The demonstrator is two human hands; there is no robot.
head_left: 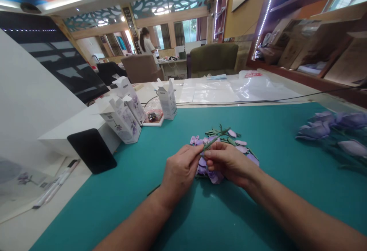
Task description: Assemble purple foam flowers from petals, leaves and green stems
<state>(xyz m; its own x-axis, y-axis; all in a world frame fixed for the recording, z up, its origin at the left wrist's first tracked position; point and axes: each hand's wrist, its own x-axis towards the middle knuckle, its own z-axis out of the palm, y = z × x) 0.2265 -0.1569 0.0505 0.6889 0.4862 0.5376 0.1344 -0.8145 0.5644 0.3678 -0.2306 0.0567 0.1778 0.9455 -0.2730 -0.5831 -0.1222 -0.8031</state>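
Observation:
My left hand (180, 170) and my right hand (226, 163) meet over a teal mat (229, 212), both pinching a thin green stem (213, 139) that points up and away. Its far end carries small green leaves. Under and behind the hands lies a heap of purple petals and green leaf pieces (239, 145). Fingers of both hands are closed on the stem.
Several white boxes printed with purple flowers (126, 119) stand at the mat's far left, near a black phone (91, 149) leaning on a white box. Finished purple flowers (335, 128) lie at the right. Markers (56, 184) lie at the left. A person (147, 44) stands far behind.

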